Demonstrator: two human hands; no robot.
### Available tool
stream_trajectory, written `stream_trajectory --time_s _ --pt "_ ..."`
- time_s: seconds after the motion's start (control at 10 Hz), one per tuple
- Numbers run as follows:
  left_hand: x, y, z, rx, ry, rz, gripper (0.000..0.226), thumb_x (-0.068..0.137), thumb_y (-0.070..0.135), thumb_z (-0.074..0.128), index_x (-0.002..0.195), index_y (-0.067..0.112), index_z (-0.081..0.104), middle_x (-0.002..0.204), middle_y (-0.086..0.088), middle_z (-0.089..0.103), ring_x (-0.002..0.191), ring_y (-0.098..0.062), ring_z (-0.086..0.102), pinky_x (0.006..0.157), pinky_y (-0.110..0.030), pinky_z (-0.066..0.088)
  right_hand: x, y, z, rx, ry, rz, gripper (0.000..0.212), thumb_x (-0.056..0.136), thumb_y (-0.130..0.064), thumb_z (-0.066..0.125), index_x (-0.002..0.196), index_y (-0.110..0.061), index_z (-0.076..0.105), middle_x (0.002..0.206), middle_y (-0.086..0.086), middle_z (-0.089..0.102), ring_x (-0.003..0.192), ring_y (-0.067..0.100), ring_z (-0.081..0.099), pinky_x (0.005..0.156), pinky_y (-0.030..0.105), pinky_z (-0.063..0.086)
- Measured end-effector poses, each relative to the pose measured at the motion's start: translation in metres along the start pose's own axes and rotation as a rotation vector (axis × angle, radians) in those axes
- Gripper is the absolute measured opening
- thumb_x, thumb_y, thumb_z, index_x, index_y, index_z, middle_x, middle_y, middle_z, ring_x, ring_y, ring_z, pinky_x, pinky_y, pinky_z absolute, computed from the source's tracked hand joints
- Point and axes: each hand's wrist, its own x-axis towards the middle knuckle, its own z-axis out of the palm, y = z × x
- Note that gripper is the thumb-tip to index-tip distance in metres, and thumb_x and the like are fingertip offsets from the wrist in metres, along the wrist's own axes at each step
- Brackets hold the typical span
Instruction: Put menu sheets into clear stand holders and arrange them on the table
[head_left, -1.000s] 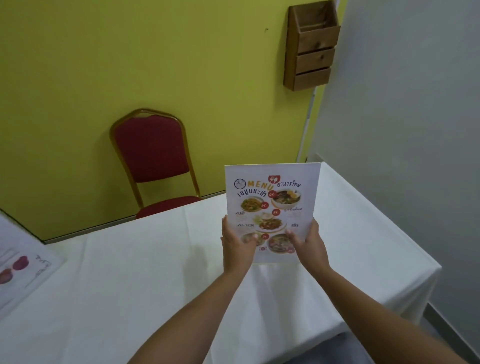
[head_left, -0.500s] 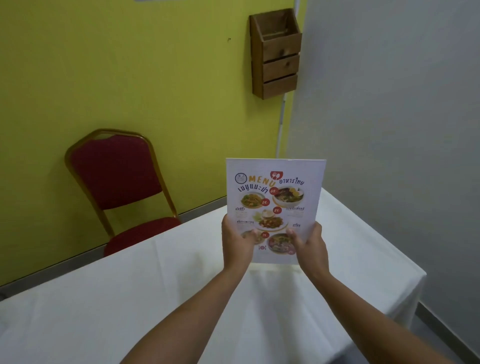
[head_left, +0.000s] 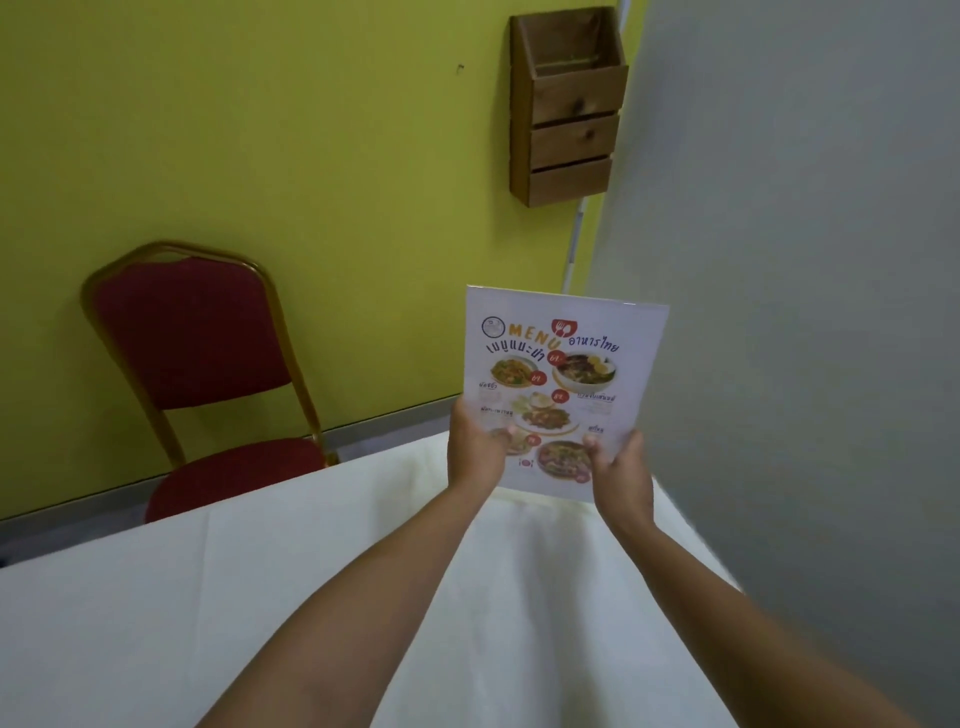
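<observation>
A white menu sheet with food photos and orange "MENU" lettering, inside a clear stand holder (head_left: 563, 384), is held upright in the air over the far right part of the white-clothed table (head_left: 260, 597). My left hand (head_left: 475, 452) grips its lower left edge with the thumb across the front. Its lower right corner is gripped by my right hand (head_left: 618, 475). The holder's base is hidden behind my hands.
A red padded chair with a gold frame (head_left: 197, 374) stands behind the table at the left, against the yellow wall. A wooden wall rack (head_left: 569, 104) hangs at the upper right. A grey wall (head_left: 805, 312) runs close along the table's right side.
The view has swung left and down, and the chair and rack have shifted right and down in frame. The menu holder now tilts slightly clockwise; both hands keep the same grip.
</observation>
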Motion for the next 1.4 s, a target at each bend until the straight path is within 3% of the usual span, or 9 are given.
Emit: stream_trajectory --time_s 0.3,0.6,0.8,0.9,1.0,1.1,1.2,1.3,1.4 --pt "0.034 0.011 0.031 0.097 0.030 -0.036 0.054 0.086 0.007 0.071 0.133 0.010 0.043 0.134 -0.004 0.057 0.124 -0.023 0.055 0.094 -0.028 0.044 0.046 0.006 -0.002 0.043 -0.041 0.015 0.032 0.099 -0.029 0.052 0.120 -0.008 0.042 0.121 0.010 0.064 0.101 0.030 0.065 0.070 0.032 0.046" --pt "0.040 0.000 0.030 0.143 -0.017 -0.090 0.055 0.089 0.009 0.068 0.136 0.010 0.040 0.139 -0.005 0.054 0.128 -0.023 0.052 0.091 -0.024 0.039 0.046 0.025 0.006 -0.038 -0.061 0.005 0.024 0.100 -0.031 0.046 0.120 -0.019 0.040 0.116 0.003 0.065 0.098 0.029 0.064 0.078 0.047 0.055" --pt "0.047 -0.004 0.029 0.222 -0.080 -0.081 0.061 0.093 0.012 0.063 0.144 0.016 0.031 0.143 -0.002 0.053 0.128 -0.024 0.053 0.090 -0.028 0.043 0.047 0.036 0.009 -0.082 -0.066 0.010 0.019 0.102 -0.026 0.043 0.118 -0.016 0.043 0.117 0.005 0.064 0.089 0.021 0.057 0.074 0.039 0.050" --pt "0.050 -0.008 0.021 0.336 -0.154 -0.091 0.066 0.091 0.016 0.063 0.146 0.017 0.026 0.143 -0.002 0.052 0.127 -0.026 0.054 0.090 -0.031 0.046 0.046 0.035 0.009 -0.104 -0.070 0.032 0.020 0.102 -0.026 0.043 0.119 -0.016 0.043 0.118 0.006 0.065 0.094 0.027 0.061 0.074 0.040 0.051" --pt "0.044 -0.013 0.009 0.575 -0.235 -0.079 0.092 0.091 0.033 0.063 0.156 0.009 0.002 0.161 -0.012 0.024 0.145 -0.030 0.031 0.115 -0.048 0.032 0.044 0.030 0.008 -0.103 -0.064 0.044 0.029 0.099 -0.024 0.048 0.127 -0.016 0.044 0.120 0.006 0.065 0.103 0.032 0.063 0.075 0.038 0.047" --pt "0.031 -0.018 -0.008 0.825 -0.263 0.013 0.093 0.098 0.038 0.052 0.156 0.005 -0.013 0.166 -0.011 -0.001 0.154 -0.027 0.004 0.122 -0.050 0.007 0.041 0.026 0.008 -0.102 -0.047 0.051 0.045 0.097 -0.025 0.051 0.139 -0.014 0.037 0.129 0.008 0.061 0.112 0.034 0.061 0.078 0.039 0.048" --pt "0.015 -0.021 -0.034 0.901 -0.293 0.022 0.084 0.101 0.038 0.044 0.156 0.006 -0.012 0.166 -0.011 -0.007 0.154 -0.025 -0.003 0.122 -0.047 0.001 0.029 0.019 0.007 -0.170 -0.031 0.078 0.066 0.098 -0.028 0.050 0.152 -0.008 0.018 0.156 0.012 0.033 0.139 0.032 0.038 0.106 0.048 0.038" --pt "0.001 -0.031 -0.065 0.988 -0.310 -0.009 0.078 0.103 0.040 0.036 0.156 0.006 -0.009 0.165 -0.012 -0.009 0.154 -0.026 -0.004 0.122 -0.049 0.001 0.008 0.018 0.012 -0.273 -0.009 0.043 0.068 0.100 -0.029 0.046 0.154 -0.004 0.013 0.163 0.013 0.012 0.150 0.028 0.014 0.118 0.044 0.020" --pt "-0.014 -0.039 -0.097 1.075 -0.237 0.051 0.073 0.104 0.041 0.029 0.157 0.007 -0.007 0.166 -0.009 -0.007 0.154 -0.024 -0.005 0.121 -0.052 -0.002 -0.023 0.010 0.020 -0.404 -0.065 -0.071 0.064 0.101 -0.033 0.040 0.154 -0.008 0.016 0.164 0.011 0.010 0.150 0.028 0.012 0.120 0.044 0.014"
